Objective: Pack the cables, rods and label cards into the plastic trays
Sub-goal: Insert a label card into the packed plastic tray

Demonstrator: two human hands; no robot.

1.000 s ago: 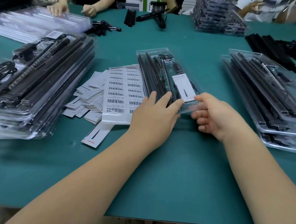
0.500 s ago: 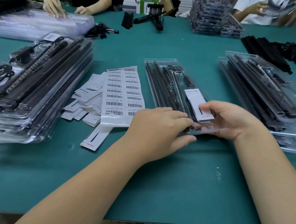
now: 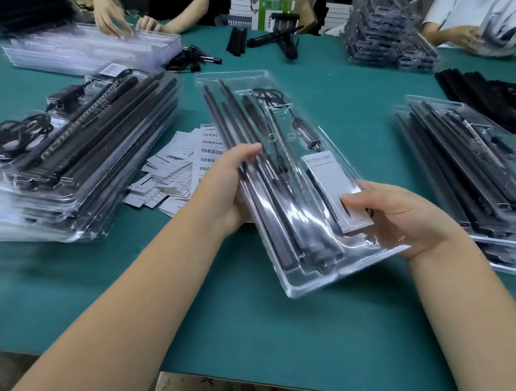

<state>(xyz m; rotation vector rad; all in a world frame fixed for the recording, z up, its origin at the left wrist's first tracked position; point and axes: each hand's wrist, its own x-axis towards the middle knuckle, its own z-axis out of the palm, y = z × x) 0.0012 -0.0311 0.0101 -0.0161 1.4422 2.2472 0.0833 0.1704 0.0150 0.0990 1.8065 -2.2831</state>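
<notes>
1. Tray (image 3: 291,276) of clear plastic is lifted off the green tabletop (image 3: 242,330) at a tilt, near end low, held between both hands. It already carries black rods (image 3: 233,127) along its left side, a coiled cable (image 3: 267,94) with a plug at the far end, and a white label card (image 3: 333,181) in the right-hand pocket, so this one looks fully packed.
2. Left hand (image 3: 224,187) grips the tray's left edge, thumb curled over the rods and fingers underneath.
3. Right hand (image 3: 400,216) holds the right edge, thumb pressing on the near end of the label card, fingers curled below the rim.
4. Done so far, by my reading: a tall stack of filled trays (image 3: 81,154) stands at the left and a lower stack (image 3: 470,166) at the right; which is the finished pile I cannot tell.
5. Left to do: loose label cards (image 3: 167,174) lie in a heap beside a barcode sheet (image 3: 206,150), loose black rods (image 3: 480,100) wait at the far right, and a pile of apparently empty trays (image 3: 87,52) sits at the far left under another person's hands. Plenty remains.
6. Writing: the barcode sheet shows rows of barcodes, and the card in the tray has a line of print at its top and a red mark at its foot, all too blurred to read. No brand is legible.
</notes>
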